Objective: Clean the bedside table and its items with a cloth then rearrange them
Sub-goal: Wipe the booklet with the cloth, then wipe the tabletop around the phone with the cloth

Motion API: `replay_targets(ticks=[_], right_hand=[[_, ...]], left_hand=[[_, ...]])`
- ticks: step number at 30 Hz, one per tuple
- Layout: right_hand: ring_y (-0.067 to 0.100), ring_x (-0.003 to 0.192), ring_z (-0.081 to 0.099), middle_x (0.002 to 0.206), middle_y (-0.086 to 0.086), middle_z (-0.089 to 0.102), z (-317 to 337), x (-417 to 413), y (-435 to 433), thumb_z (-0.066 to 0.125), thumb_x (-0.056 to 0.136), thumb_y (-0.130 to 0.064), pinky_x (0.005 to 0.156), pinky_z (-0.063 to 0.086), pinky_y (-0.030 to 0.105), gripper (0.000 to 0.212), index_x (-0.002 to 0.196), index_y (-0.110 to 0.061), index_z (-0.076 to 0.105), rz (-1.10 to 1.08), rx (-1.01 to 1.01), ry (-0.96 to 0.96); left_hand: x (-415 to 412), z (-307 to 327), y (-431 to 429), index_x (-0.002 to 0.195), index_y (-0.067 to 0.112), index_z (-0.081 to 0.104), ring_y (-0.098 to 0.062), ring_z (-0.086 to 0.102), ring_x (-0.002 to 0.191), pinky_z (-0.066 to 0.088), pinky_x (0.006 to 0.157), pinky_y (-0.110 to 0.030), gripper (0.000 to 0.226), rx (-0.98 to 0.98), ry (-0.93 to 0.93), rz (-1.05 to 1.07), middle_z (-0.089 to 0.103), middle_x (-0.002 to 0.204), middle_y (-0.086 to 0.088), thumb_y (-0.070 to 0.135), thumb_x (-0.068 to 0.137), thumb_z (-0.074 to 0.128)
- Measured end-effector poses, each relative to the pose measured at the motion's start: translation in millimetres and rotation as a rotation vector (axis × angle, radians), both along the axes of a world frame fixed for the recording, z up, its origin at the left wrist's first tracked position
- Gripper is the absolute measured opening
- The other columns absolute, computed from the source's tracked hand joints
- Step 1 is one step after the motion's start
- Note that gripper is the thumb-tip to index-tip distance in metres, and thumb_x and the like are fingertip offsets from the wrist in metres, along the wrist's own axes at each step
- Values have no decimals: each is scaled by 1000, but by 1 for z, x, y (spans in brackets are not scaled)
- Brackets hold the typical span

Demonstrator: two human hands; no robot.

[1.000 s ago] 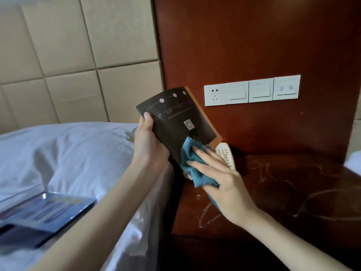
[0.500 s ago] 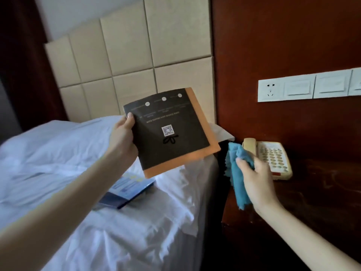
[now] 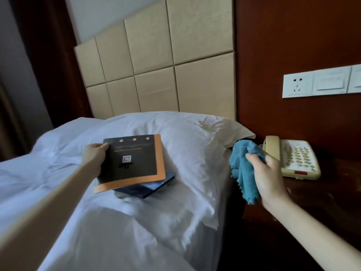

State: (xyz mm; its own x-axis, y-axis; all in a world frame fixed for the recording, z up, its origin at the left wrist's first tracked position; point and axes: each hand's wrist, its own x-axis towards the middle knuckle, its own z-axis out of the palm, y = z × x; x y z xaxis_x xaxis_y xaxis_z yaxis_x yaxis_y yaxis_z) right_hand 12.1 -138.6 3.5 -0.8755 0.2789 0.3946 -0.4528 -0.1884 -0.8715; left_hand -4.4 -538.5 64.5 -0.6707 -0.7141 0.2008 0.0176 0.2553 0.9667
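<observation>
Left hand point(image 3: 95, 159) grips card point(image 3: 132, 163) edge — over pillow point(image 3: 191, 145).

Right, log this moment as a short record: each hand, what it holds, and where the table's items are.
left hand: grips the black and orange folder by its left edge
folder: over the bed, above a dark blue booklet lying on the pillow
right hand: closed on a bunched teal cloth, held by the table's left edge
telephone: cream, on the bedside table against the wooden wall panel
table: streaky marks show on its top
</observation>
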Motion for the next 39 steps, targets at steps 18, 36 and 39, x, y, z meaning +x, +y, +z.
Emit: replay_targets(ticks=[18, 36, 39], right_hand=[[15, 73, 69, 84, 7, 71, -2, 7, 28, 58, 90, -18, 56, 50, 23, 10, 87, -17, 67, -71, 10, -43], [-3, 60, 67, 65, -14, 72, 1, 104, 235, 55, 91, -16, 46, 47, 11, 18, 81, -26, 66, -616, 28, -63], [2, 60, 69, 65, -10, 72, -1, 117, 268, 55, 87, -19, 48, 49, 15, 14, 78, -26, 65, -757, 25, -73]], left_hand=[[-14, 24, 164, 112, 9, 63, -20, 62, 95, 49, 76, -27, 28, -450, 231, -423, 66, 109, -7, -1, 90, 48], [11, -61, 383, 86, 32, 69, 11, 62, 82, 41, 66, -4, 14, -555, 239, -1074, 71, 79, 21, 22, 90, 59], [14, -77, 376, 89, 28, 69, 18, 58, 75, 37, 60, 1, 13, -642, 266, -1064, 67, 75, 21, 19, 89, 60]])
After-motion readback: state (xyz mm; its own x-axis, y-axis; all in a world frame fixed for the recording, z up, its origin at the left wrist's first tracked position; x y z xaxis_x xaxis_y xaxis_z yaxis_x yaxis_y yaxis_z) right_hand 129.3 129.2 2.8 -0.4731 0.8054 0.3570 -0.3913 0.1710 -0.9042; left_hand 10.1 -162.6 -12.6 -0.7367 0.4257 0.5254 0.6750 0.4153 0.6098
